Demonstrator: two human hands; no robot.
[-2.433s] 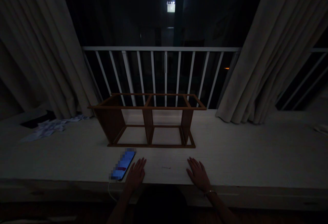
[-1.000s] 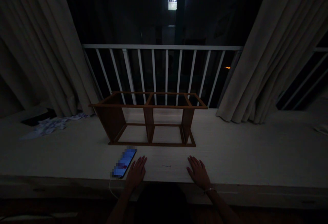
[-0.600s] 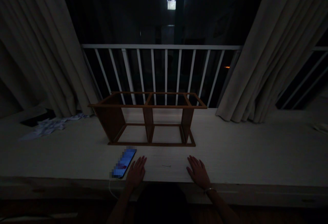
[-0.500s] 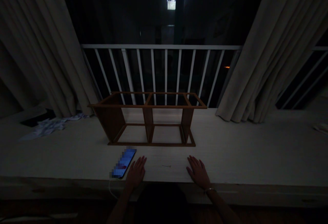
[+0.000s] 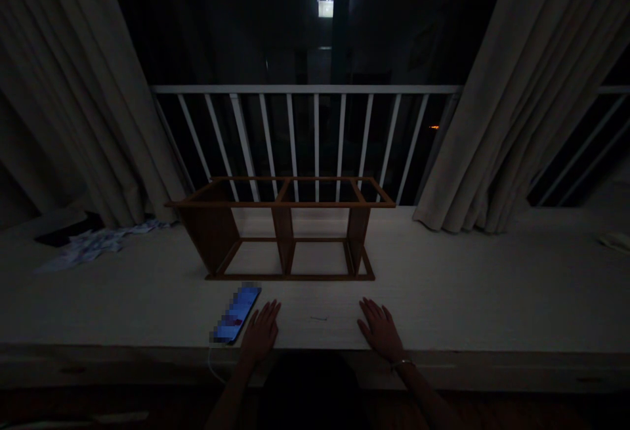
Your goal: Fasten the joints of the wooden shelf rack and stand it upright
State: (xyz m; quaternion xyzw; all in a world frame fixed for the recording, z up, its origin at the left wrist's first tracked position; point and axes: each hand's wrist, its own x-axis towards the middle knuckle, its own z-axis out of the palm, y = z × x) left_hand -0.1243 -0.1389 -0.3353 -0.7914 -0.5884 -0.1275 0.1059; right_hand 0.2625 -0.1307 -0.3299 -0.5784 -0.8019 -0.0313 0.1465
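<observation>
My left hand (image 5: pixel 261 332) lies flat at the front edge of a pale ledge (image 5: pixel 453 299), fingers stretched out and holding nothing. Just left of it is a phone (image 5: pixel 238 315) with a lit screen and a white cable (image 5: pixel 212 365) at its lower end. My right hand (image 5: pixel 380 331) rests palm down farther right, also empty, with a bracelet on the wrist. Between the two hands lies a small thin item (image 5: pixel 319 318), too small to name. Beyond them a brown wooden shelf frame (image 5: pixel 290 278) lies on its side, touched by neither hand.
A white railing (image 5: pixel 315 89) stands behind the shelf frame, before a dark window. Curtains hang at left (image 5: pixel 93 102) and right (image 5: pixel 492 121). Crumpled patterned cloth or paper (image 5: pixel 98 244) and a dark flat item (image 5: pixel 69 230) lie on the ledge at left.
The view has shifted very slightly. Both hands, the phone and the shelf frame stay where they were.
</observation>
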